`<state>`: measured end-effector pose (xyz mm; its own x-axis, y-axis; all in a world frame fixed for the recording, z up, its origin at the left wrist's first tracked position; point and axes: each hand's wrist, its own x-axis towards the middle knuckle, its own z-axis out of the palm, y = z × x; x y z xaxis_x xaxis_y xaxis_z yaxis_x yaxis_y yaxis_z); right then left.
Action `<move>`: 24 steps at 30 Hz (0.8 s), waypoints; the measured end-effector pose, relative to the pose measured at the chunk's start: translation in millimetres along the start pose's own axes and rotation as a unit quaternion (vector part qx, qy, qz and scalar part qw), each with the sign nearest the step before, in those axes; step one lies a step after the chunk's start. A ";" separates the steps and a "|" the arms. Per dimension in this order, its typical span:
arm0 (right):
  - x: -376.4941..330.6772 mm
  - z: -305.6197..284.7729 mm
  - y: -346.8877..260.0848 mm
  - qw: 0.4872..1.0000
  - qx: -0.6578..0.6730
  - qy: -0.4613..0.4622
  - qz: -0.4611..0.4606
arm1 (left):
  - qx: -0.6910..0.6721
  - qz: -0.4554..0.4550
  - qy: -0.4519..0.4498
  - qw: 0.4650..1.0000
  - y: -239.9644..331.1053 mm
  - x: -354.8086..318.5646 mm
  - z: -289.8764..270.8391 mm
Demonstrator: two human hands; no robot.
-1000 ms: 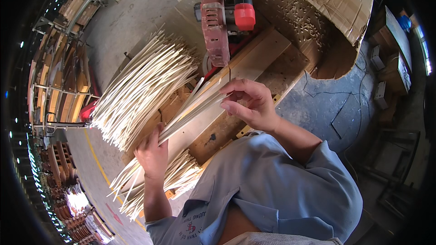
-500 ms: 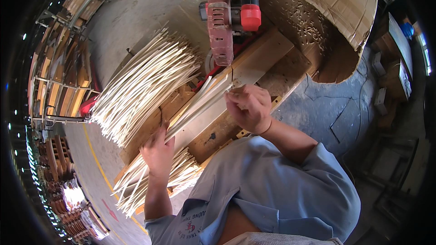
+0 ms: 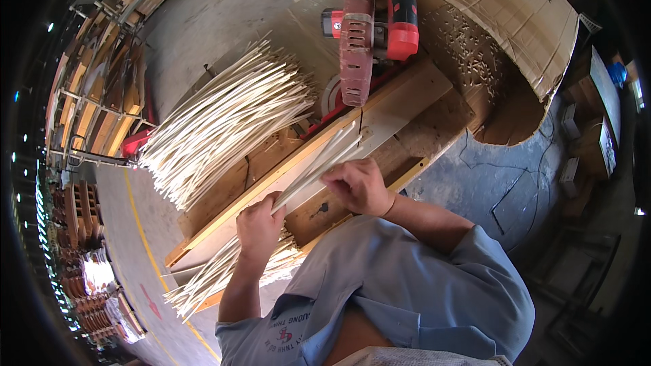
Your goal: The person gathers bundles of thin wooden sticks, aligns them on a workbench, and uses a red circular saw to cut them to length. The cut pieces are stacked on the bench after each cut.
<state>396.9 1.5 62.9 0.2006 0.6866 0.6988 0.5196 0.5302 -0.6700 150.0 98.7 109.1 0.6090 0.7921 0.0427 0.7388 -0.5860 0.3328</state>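
A thin bundle of cane strips point(image 3: 319, 163) is clasped by the left hand point(image 3: 260, 225) and right hand point(image 3: 359, 186), just before the red chop saw point(image 3: 369, 34). The strips are judged light, springy and easily splayed, so they are best gripped near mid-length.

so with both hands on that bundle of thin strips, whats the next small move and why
Probably slide the strip bundle forward along the pale board toward the red saw. Both the left hand and right hand grip it, and its far ends sit just short of the blade guard.
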 end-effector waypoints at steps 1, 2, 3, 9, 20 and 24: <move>-4.5 1.6 -2.9 1.000 0.006 -0.026 -0.002 | -0.013 -0.014 -0.011 1.000 4.2 1.4 -3.1; -9.4 4.0 -5.7 0.999 0.013 -0.052 -0.004 | -0.025 -0.027 -0.022 0.999 6.1 3.3 -4.8; -14.9 6.0 -8.0 0.997 0.020 -0.078 -0.005 | -0.008 -0.039 -0.028 0.999 4.1 5.9 -4.6; -90.6 -77.1 72.0 0.960 -0.141 -0.197 0.137 | 0.057 -0.063 -0.030 0.996 -34.7 4.8 -4.8; -111.0 -73.7 83.2 0.913 -0.019 0.077 0.401 | 0.218 0.004 -0.051 0.975 -134.2 109.9 -17.2; -102.0 -17.2 56.5 0.932 -0.261 -0.074 0.242 | 0.223 0.029 -0.048 0.973 -162.8 186.4 -26.0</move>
<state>420.1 -47.1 -41.9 0.4192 0.8644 0.2776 0.7386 -0.1468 -0.6580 135.7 346.1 87.3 0.6615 0.7485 -0.0462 0.7413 -0.6620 -0.1102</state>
